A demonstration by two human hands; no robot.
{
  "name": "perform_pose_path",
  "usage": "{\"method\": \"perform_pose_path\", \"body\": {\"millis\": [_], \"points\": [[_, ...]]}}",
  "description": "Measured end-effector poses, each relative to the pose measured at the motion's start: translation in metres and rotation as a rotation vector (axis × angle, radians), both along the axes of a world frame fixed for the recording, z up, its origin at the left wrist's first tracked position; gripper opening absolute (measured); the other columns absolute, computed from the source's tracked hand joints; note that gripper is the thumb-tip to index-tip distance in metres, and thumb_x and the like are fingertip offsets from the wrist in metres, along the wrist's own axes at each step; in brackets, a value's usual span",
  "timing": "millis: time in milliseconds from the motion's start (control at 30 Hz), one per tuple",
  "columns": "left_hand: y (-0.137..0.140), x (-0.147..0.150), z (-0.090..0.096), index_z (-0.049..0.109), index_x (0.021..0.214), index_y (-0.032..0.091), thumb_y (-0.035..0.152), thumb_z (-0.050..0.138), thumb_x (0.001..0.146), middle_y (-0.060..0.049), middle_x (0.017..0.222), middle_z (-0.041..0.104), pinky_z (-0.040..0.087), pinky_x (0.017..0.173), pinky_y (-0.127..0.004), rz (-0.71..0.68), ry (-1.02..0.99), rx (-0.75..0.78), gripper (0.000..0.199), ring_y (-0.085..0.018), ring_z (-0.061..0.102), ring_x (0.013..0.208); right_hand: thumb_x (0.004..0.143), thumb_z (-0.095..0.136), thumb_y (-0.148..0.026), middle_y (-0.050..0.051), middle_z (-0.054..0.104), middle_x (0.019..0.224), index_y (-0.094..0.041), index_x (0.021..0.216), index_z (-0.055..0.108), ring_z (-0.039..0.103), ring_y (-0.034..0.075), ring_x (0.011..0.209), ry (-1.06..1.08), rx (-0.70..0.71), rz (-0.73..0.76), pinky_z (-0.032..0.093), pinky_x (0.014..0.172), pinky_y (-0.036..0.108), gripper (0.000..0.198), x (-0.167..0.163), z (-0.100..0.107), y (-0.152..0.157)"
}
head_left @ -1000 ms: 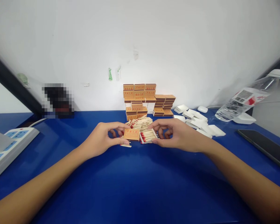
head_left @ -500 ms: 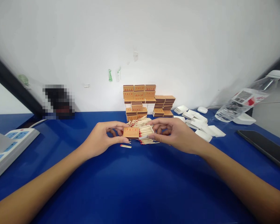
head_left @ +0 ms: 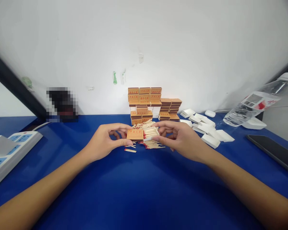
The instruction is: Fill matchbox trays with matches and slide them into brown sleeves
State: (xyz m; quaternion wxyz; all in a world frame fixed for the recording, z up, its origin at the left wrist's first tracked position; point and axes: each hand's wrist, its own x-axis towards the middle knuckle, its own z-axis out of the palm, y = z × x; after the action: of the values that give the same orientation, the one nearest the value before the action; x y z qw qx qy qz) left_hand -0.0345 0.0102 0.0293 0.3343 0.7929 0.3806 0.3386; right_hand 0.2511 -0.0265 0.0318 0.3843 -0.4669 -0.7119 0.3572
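Left hand (head_left: 106, 140): pinching sleeve (head_left: 135, 134).
Right hand (head_left: 181, 140): pinching filled tray (head_left: 148, 139), unclosed.
Worktop (head_left: 139, 188), back edge: stacked boxes (head_left: 144, 97).
Loose: matches (head_left: 154, 145).

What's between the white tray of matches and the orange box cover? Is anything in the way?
Nothing I can see. The white tray, in the right fingers, sits right at one end of the orange cover, in the left fingers. Loose matches lie below, not between.

The flat orange cardboard sleeve (head_left: 135, 134) looks matt. Thin, red-tipped wooden matches (head_left: 150, 132) look dull. The broad blue tabletop (head_left: 144, 188) is smooth and glossy.
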Motion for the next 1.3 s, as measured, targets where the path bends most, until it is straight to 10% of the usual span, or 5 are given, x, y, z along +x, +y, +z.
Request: {"method": "perform_pose_path", "body": {"millis": [833,1067,1300], "points": [[-0.005,0.006,-0.002,0.075,0.122,0.022,0.050,0.080,0.086,-0.006,0.106,0.080,0.062,0.083,-0.035,0.201,-0.070,0.153,0.046,-0.022,0.074,0.094,0.099,0.064,-0.041,0.010,0.068,0.121,-0.032,0.167,0.026,0.066,0.016,0.079,0.094,-0.131,0.116,0.057,0.056,0.029,0.079,-0.031,-0.008,-0.027],[0.070,-0.044,-0.011,0.074,0.126,0.021,0.058,0.073,0.088,-0.009,0.113,0.078,0.055,0.085,-0.035,0.360,0.211,0.195,0.053,-0.025,0.070,0.097,0.099,0.058,-0.032,0.005,0.071,0.096,-0.021,0.126,0.065,0.060,0.015,0.068,-0.185,0.201,-0.031,0.052,0.065,0.033,0.030,-0.014,-0.015,-0.008],[0.111,-0.037,-0.025,0.079,0.113,0.022,0.049,0.074,0.086,-0.007,0.105,0.080,0.052,0.083,-0.035,0.306,0.292,0.189,0.039,-0.023,0.069,0.087,0.099,0.054,-0.027,0.005,0.068,0.087,-0.019,0.099,0.071,0.056,0.015,0.066,-0.338,0.358,-0.101,0.045,0.066,0.033,0.018,0.001,-0.014,0.005]]}}
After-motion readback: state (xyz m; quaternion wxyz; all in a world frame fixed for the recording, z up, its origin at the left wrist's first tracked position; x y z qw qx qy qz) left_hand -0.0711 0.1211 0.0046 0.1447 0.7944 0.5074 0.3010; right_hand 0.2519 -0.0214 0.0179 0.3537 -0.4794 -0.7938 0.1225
